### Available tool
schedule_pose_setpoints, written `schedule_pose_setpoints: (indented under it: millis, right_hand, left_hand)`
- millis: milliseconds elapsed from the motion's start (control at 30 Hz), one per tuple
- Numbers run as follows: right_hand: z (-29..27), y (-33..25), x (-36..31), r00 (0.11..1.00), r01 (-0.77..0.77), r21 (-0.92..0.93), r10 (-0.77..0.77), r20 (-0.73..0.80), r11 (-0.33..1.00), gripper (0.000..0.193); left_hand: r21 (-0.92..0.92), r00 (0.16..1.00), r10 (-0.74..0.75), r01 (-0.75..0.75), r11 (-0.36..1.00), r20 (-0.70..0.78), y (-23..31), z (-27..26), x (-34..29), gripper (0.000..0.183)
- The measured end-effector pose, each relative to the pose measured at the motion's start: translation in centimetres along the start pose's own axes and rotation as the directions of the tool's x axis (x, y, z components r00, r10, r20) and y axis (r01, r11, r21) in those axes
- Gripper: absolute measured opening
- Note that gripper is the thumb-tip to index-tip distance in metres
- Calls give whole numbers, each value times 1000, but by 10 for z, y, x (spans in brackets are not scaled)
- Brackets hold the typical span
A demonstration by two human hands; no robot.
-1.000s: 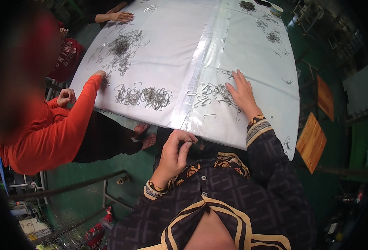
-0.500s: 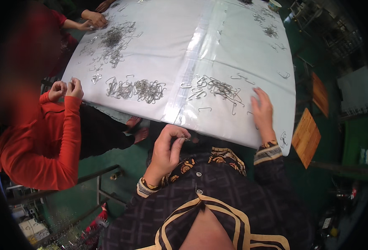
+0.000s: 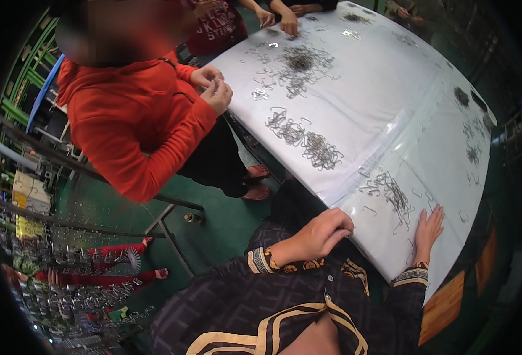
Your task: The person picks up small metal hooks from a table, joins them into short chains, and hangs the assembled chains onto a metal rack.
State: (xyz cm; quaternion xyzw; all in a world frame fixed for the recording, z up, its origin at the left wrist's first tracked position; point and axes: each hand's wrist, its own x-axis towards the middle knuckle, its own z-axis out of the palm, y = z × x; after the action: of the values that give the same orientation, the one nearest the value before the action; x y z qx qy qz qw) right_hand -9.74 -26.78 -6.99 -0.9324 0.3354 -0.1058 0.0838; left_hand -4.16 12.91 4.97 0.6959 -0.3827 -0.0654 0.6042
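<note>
My left hand is closed in a pinch in front of the table's near edge. Half a second earlier a small shiny metal piece showed at its fingertips; now the fingers mostly hide it. Flat on the white-covered table, my right hand has its fingers stretched out and grips nothing. A loose pile of bent wire hooks lies just left of that hand. A few single hooks are scattered around the pile, one of them beside my right wrist.
Left of me stands a person in a red hooded top, hands together at the table edge. More hook piles cover the table's left and far parts. Other people's hands work at the far side. A wooden board sits below the right edge.
My view has swung left, so the table appears farther right. My right hand now rests flat with fingers extended beside the hook pile. My left hand stays pinched near the edge.
</note>
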Motion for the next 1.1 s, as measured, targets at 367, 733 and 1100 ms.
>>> schedule_pose_setpoints:
  millis: [367,733,1100]
  right_hand:
    - [-35,-73,-5,946,189,141,-219,241,972,56]
    - [-57,-43,-57,985,-26,513,-65,159,858,51]
    - [-38,-13,-71,972,205,151,-183,-149,967,24]
  left_hand:
    - [-2,998,-63,63,998,-24,-2,1,-12,6]
    - [-10,998,-64,64,998,-8,-2,3,-12,7]
    - [-27,999,-38,38,999,-5,-3,8,-10,6]
